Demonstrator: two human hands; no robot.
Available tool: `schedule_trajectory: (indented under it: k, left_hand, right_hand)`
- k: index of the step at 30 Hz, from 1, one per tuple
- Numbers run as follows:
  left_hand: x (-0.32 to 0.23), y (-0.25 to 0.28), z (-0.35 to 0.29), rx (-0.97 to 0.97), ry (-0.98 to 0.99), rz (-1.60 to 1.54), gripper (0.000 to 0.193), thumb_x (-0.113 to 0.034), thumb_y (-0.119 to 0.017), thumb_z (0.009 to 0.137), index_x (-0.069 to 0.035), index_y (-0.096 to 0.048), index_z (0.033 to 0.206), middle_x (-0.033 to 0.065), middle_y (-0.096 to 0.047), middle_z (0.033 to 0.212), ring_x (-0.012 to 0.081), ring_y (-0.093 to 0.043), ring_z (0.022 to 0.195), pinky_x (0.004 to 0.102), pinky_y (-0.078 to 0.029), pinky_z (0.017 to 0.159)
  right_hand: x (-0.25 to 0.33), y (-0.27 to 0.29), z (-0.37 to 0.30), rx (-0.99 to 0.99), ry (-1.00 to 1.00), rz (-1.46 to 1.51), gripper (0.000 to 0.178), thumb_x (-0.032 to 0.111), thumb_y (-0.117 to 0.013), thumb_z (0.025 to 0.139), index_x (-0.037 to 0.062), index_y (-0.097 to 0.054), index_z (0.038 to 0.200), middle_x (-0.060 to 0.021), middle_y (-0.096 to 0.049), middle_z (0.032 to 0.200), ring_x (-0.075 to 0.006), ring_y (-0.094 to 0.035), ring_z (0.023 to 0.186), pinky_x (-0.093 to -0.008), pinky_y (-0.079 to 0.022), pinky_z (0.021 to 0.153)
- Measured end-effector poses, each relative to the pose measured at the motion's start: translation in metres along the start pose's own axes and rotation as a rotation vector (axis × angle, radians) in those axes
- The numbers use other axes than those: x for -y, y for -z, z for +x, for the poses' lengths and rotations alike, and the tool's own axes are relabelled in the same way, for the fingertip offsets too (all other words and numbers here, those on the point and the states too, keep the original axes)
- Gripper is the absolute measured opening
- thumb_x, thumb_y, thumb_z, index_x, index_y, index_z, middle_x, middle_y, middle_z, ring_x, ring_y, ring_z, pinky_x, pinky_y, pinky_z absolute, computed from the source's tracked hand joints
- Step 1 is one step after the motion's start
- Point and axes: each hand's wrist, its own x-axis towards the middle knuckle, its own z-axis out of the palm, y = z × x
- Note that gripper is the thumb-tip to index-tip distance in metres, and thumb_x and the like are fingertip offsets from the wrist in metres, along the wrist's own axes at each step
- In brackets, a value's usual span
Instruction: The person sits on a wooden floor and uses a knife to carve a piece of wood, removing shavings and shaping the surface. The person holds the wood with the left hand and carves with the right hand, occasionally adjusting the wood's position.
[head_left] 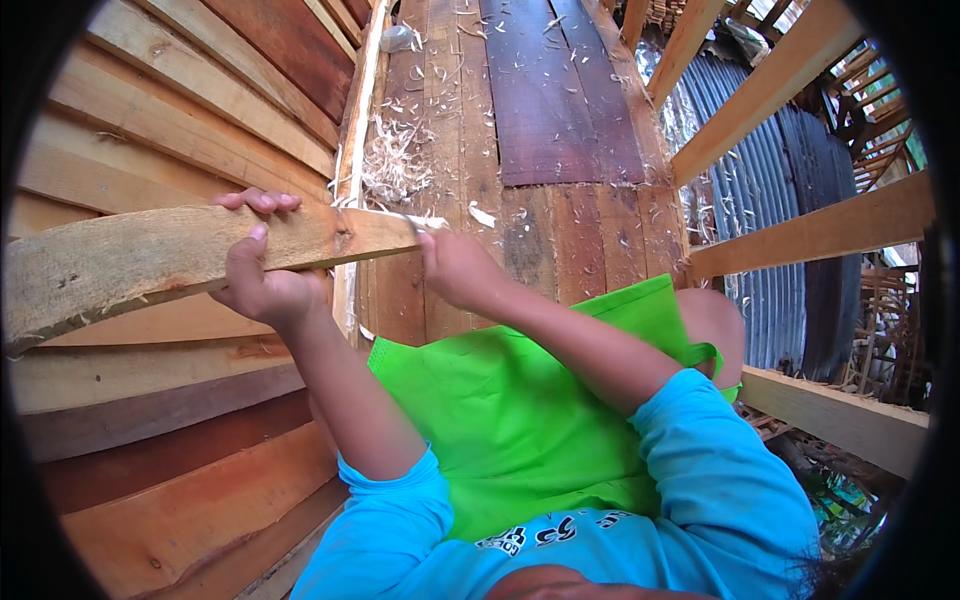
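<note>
fingers of the left hand clamp a long, pale-brown wooden plank across the frame's left; the right hand curls at its tapered end near centre, what it pinches unclear.

A: Left hand?
B: Clamped. Thumb nearer the body, fingertips showing opposite, a gap between.
A: Left forearm?
B: Bare, slanting up and leftward, steeper than the right.
A: Right hand?
B: Curled tight, fingers partly hidden; apart from the left.
A: Right forearm?
B: Bare too, reaching up and leftward across the front.
</note>
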Motion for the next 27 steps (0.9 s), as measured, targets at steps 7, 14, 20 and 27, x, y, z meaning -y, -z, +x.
schedule_trajectory:
  k: [7, 14, 20, 27]
  left_hand:
    - [-0.001, -0.001, -0.006, -0.005, 0.019, -0.002, 0.038, -0.011, -0.048, 0.066, 0.0, -0.049, 0.102, 0.0146, -0.05, 0.082, 0.0278, -0.053, 0.079, 0.0417, -0.047, 0.081]
    - [0.0, 0.005, 0.001, 0.006, 0.014, -0.009, 0.037, -0.011, -0.048, 0.066, 0.0, -0.049, 0.102, 0.0141, -0.049, 0.083, 0.0271, -0.05, 0.08, 0.0419, -0.046, 0.082]
    - [0.0, 0.0, -0.002, 0.012, 0.021, 0.005, 0.038, -0.012, -0.048, 0.067, 0.0, -0.048, 0.103, 0.0145, -0.049, 0.083, 0.0274, -0.049, 0.08, 0.0424, -0.046, 0.082]
    - [0.0, 0.007, 0.0, -0.007, 0.043, -0.01, 0.038, -0.012, -0.048, 0.067, -0.001, -0.048, 0.103, 0.0141, -0.049, 0.083, 0.0276, -0.05, 0.081, 0.0416, -0.045, 0.082]
  right_hand:
    - [-0.006, -0.002, -0.003, -0.034, -0.01, 0.062, 0.04, 0.03, -0.035, 0.1, -0.0019, -0.059, 0.099, -0.0271, -0.058, 0.068, -0.0476, -0.057, 0.069, -0.055, -0.044, 0.069]
    - [-0.002, -0.008, -0.008, -0.175, 0.105, -0.001, 0.05, 0.033, -0.035, 0.1, -0.0047, -0.058, 0.077, -0.0281, -0.06, 0.071, -0.048, -0.057, 0.068, -0.0559, -0.043, 0.066]
    - [-0.028, -0.014, -0.005, -0.161, 0.047, 0.03, 0.049, 0.031, -0.033, 0.101, -0.004, -0.057, 0.074, -0.028, -0.058, 0.068, -0.0471, -0.057, 0.065, -0.0547, -0.043, 0.066]
    - [-0.016, -0.02, -0.009, -0.102, -0.068, 0.056, 0.048, 0.029, -0.032, 0.101, -0.0032, -0.057, 0.076, -0.0275, -0.059, 0.071, -0.0436, -0.059, 0.071, -0.0539, -0.044, 0.069]
